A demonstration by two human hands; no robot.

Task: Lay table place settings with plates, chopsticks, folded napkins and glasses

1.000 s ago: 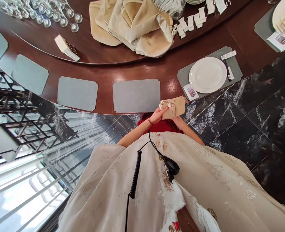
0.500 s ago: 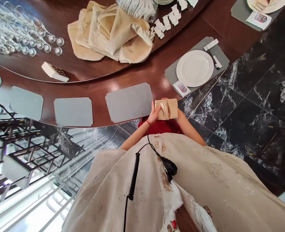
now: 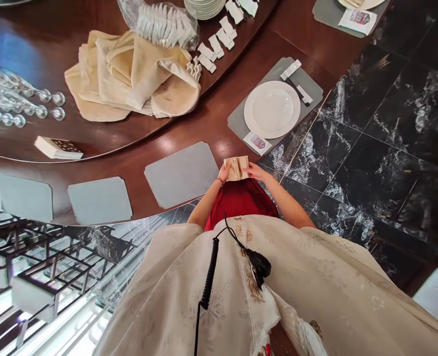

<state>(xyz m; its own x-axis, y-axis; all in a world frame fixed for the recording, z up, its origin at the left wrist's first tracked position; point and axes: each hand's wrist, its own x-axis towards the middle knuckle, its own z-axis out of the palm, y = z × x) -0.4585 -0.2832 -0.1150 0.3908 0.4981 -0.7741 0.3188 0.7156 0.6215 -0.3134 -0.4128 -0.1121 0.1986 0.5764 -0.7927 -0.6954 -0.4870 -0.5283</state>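
Both of my hands hold a folded beige cloth napkin [image 3: 236, 169] in front of my red skirt, by the table's edge. My left hand [image 3: 223, 173] grips its left end, and a thin red band circles that wrist. At the right end, the fingers of my right hand [image 3: 255, 171] close over the cloth. Just left of the hands lies a bare grey placemat [image 3: 181, 174]. To the upper right, a white plate [image 3: 272, 109] rests on another placemat [image 3: 236, 120], with a printed packet [image 3: 257, 142] at its near corner.
A heap of beige cloths [image 3: 133, 74] lies on the raised round centre of the table, near stemmed glasses [image 3: 22, 99], a small white box [image 3: 58, 148], wrapped white pieces [image 3: 167, 22] and stacked plates [image 3: 205, 7]. Chairs [image 3: 33, 296] stand lower left. Black marble floor [image 3: 374, 153] spreads to the right.
The folded napkin now looks narrower and more compact between my hands. My right hand has come round to its right end. The view has shifted, so the table things appear further left.
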